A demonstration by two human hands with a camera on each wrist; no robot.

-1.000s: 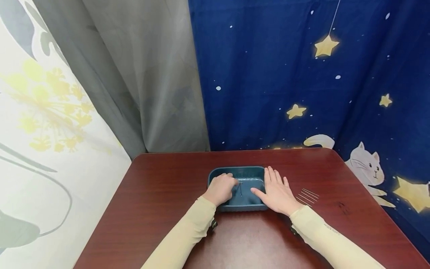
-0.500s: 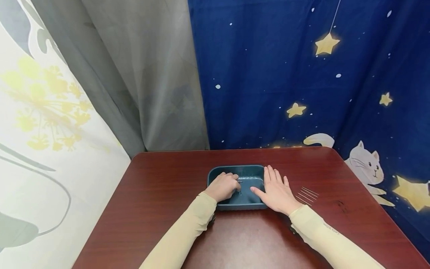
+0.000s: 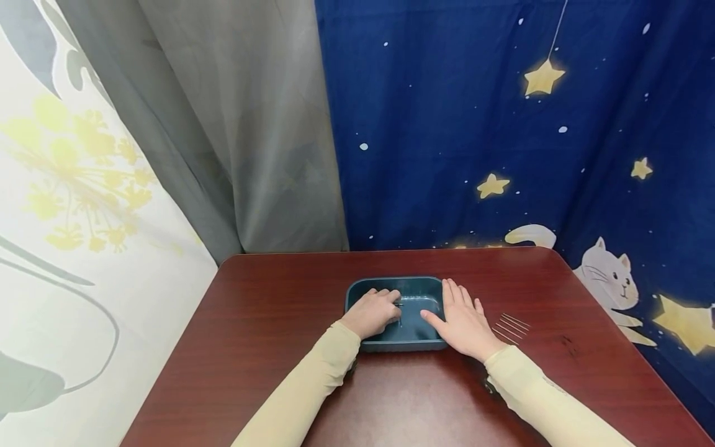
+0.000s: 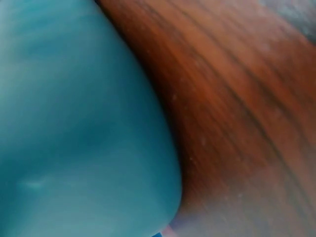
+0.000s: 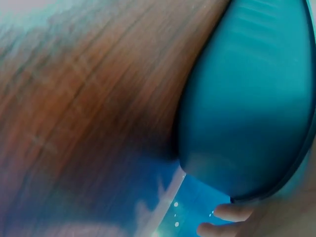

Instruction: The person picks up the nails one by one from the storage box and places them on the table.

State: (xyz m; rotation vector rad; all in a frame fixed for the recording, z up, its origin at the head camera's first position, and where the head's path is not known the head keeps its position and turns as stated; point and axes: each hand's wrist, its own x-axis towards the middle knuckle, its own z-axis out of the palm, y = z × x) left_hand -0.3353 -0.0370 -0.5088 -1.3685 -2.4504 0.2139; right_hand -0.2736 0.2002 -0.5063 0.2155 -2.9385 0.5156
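Note:
A dark teal rectangular tray (image 3: 402, 345) lies on the table. My left hand (image 3: 371, 313) reaches over its left side with bent fingers inside. Beside those fingertips a thin dark stick (image 3: 399, 304) lies crosswise in the tray. Below it is a faint thin upright line, too small to tell as a stick or a reflection. Whether the fingers pinch the stick is hidden. My right hand (image 3: 465, 321) rests on the tray's right rim, its fingers straight and the thumb reaching inside. In the right wrist view two fingertips (image 5: 232, 213) show past the tray's wall (image 5: 247, 108).
Several thin metal sticks (image 3: 511, 328) lie side by side on the table, right of my right hand. The reddish-brown wooden table (image 3: 279, 310) has a dark mark (image 3: 568, 343) farther right. Grey and blue starry curtains (image 3: 436, 124) hang behind its back edge.
Over the last second my left fingers have shifted slightly right, covering more of the crosswise stick and the line below it. My right hand has stayed on the rim.

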